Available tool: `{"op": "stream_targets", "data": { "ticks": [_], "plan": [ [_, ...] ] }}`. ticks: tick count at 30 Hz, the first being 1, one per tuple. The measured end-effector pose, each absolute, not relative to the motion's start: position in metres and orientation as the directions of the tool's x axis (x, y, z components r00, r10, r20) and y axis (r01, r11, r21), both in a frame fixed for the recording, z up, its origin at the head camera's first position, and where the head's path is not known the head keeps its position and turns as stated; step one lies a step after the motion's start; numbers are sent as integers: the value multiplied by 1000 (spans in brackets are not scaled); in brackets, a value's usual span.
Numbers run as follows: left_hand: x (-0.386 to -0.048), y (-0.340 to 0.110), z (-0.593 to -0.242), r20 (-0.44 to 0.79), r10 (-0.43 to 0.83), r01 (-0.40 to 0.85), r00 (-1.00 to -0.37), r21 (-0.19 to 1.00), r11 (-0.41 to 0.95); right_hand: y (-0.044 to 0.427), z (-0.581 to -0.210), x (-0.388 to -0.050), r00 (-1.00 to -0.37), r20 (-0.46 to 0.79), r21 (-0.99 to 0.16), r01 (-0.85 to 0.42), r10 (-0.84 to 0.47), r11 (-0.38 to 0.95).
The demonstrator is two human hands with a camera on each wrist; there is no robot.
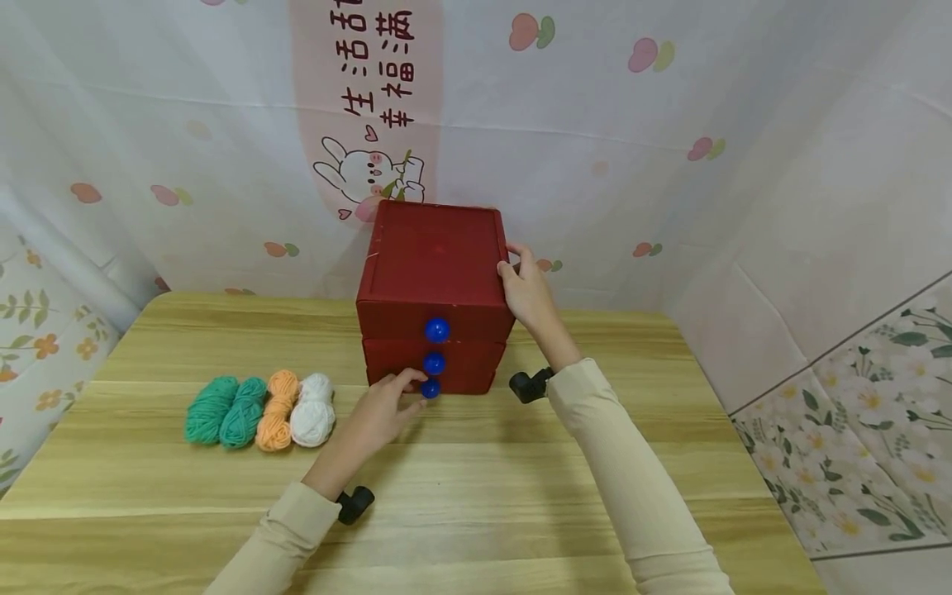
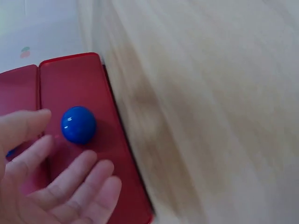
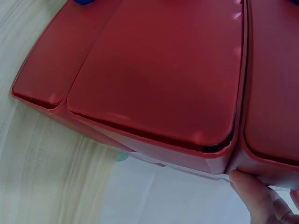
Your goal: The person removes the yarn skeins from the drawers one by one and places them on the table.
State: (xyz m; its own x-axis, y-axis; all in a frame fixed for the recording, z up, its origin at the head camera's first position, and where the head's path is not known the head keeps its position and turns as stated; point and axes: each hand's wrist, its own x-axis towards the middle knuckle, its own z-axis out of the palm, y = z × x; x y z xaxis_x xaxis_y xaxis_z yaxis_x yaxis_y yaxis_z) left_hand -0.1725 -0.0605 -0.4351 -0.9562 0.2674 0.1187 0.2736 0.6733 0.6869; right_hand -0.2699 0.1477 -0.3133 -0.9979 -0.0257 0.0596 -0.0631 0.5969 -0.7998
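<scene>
As seen from the head view, standing upright toward twelve o'clock on the table (image 1: 461,504): a red drawer box (image 1: 439,256), with blue knobs (image 1: 437,330) set in a vertical row of three on the six-o'clock face. Drawer fronts (image 3: 154,70) apparently pushed in, with a thin dark gap at one corner in the right wrist view.

At the box's seven o'clock, left hand (image 1: 379,413) loosely open, thumb and fingers apart, gripping nothing, fingertips just beside the lowest knob (image 2: 78,125); whether touching it, cannot tell. At three o'clock, right hand (image 1: 530,293) relaxed, laid against the upper side of the box, thumb by the seam, closed round nothing.

Farther out, at eight o'clock from the box, lying side by side: two green yarn skeins (image 1: 211,411), then an orange skein (image 1: 279,411), then a white skein (image 1: 313,409). Toward five and seven o'clock, cream sleeves (image 1: 632,471), with black devices (image 1: 355,506) at both wrists. Beyond at twelve o'clock, a fruit-patterned curtain (image 1: 565,107) bearing a rabbit drawing (image 1: 372,175); at four o'clock, a floral panel (image 1: 855,413).
</scene>
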Motion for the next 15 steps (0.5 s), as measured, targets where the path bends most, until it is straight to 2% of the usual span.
{"op": "stream_targets", "data": {
  "ticks": [5,10,15],
  "plan": [
    [-180,-58,-447,103,314,281,-944,754,595,148,-315,-271,-997,70,-791,-73,-29,607],
    [-184,-55,-453,90,308,251,-947,807,535,148,-315,-271,-997,78,-789,-78,-27,610],
    [-185,-54,-455,99,298,249,-949,814,524,148,-315,-271,-996,84,-789,-79,-20,610]
  ]
}}
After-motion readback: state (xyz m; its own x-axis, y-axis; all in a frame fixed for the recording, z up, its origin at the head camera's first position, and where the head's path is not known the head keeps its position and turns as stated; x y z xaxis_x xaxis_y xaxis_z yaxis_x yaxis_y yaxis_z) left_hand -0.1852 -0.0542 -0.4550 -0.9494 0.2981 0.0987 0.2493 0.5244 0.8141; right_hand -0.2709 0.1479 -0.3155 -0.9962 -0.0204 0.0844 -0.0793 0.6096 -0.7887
